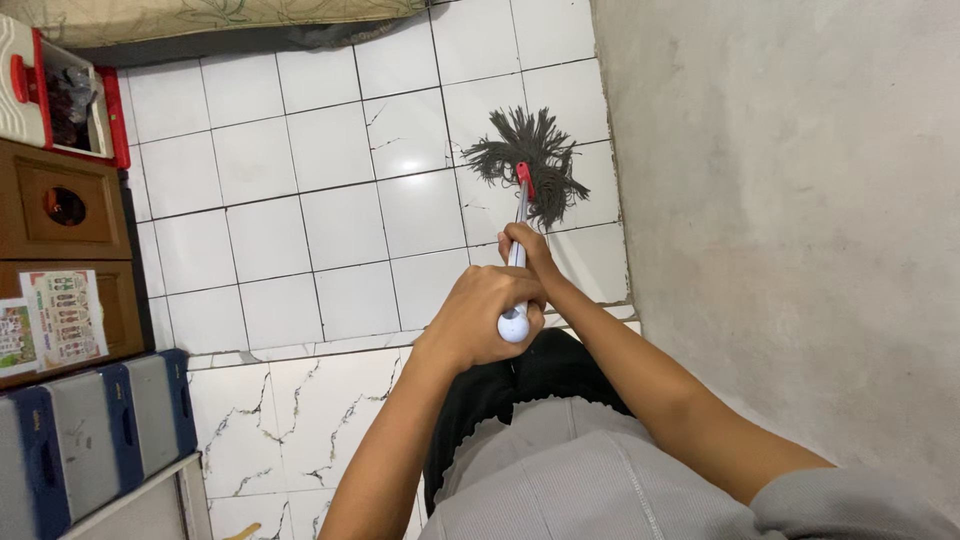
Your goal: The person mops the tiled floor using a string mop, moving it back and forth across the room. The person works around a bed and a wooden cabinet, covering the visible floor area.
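- Mop (pixel 527 165) — grey string head splayed on the white tiled floor (pixel 300 200), near the wall (pixel 780 200).
- Left hand (pixel 480 318) clenched round the handle top; right hand (pixel 525 248) grasping lower down.
- Judged light; stiff shaft, limp strands — best held on the shaft.

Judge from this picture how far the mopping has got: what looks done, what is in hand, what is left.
Done: cannot tell; no wet streaks show on the white tiled floor. In hand: left hand and right hand grip the mop handle, mop head by the wall. Left: seemingly most tiles.
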